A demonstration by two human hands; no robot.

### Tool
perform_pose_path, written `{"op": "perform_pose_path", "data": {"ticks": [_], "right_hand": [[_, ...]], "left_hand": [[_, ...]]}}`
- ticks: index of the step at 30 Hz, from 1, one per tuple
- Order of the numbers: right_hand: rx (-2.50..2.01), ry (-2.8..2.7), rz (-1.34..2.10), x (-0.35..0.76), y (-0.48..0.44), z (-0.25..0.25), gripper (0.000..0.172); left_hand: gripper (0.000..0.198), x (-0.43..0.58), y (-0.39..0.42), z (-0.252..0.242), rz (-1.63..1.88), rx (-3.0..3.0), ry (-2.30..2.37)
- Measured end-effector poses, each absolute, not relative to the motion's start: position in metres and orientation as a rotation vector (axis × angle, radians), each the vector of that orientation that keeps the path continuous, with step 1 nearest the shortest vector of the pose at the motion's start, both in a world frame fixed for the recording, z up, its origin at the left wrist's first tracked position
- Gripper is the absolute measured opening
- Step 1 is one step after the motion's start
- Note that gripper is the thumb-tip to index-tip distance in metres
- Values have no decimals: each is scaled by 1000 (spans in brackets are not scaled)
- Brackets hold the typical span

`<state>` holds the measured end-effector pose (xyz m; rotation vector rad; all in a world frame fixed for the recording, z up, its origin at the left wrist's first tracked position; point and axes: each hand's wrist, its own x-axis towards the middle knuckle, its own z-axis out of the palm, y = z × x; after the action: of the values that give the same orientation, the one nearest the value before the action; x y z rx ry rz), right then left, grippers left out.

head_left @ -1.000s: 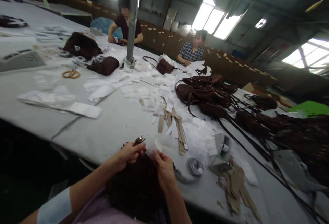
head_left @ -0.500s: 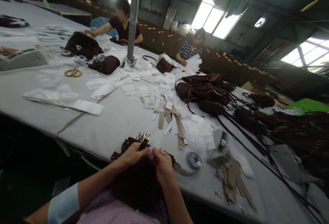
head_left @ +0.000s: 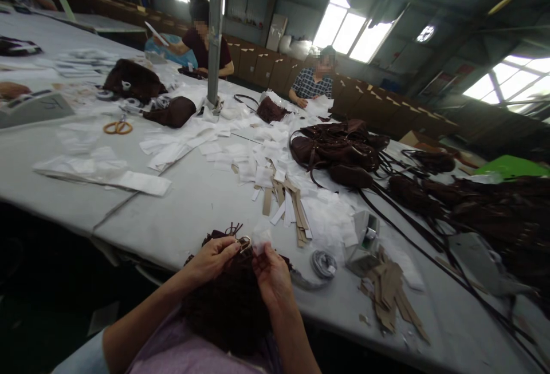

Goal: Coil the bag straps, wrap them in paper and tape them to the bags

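A dark brown fringed bag (head_left: 232, 311) rests against my body at the table's front edge. My left hand (head_left: 217, 256) is closed in a pinch on a gold-coloured metal buckle (head_left: 244, 243) at the bag's top. Close beside it, my right hand (head_left: 271, 274) pinches a thin white piece of wrapping paper (head_left: 261, 237), which stands up above the fingertips. The lower part of the bag lies in shadow between my forearms.
Tan card strips (head_left: 296, 213) and white paper scraps (head_left: 253, 159) litter the table. A tape roll (head_left: 323, 264) and a tape dispenser (head_left: 364, 239) sit to the right. Brown bags (head_left: 339, 150) are piled beyond. Scissors (head_left: 117, 128) lie left; a metal post (head_left: 213, 36) rises behind. Two co-workers sit opposite.
My right hand has drawn the white paper up and slightly away from the buckle, which now shows more. A co-worker across the table has raised an arm with a white strip.
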<state>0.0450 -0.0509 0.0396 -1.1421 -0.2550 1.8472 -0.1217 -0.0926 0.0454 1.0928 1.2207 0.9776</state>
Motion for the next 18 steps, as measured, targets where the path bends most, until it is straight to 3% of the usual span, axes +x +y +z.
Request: {"op": "perform_pose_path", "data": {"ticks": [9, 18], "right_hand": [[-1088, -302, 1920, 45, -54, 43, 22], [-1061, -123, 2124, 47, -51, 43, 6]], "left_hand": [[41, -120, -90, 50, 929, 1171, 1144], [38, -119, -87, 56, 908, 1191, 1074]]}}
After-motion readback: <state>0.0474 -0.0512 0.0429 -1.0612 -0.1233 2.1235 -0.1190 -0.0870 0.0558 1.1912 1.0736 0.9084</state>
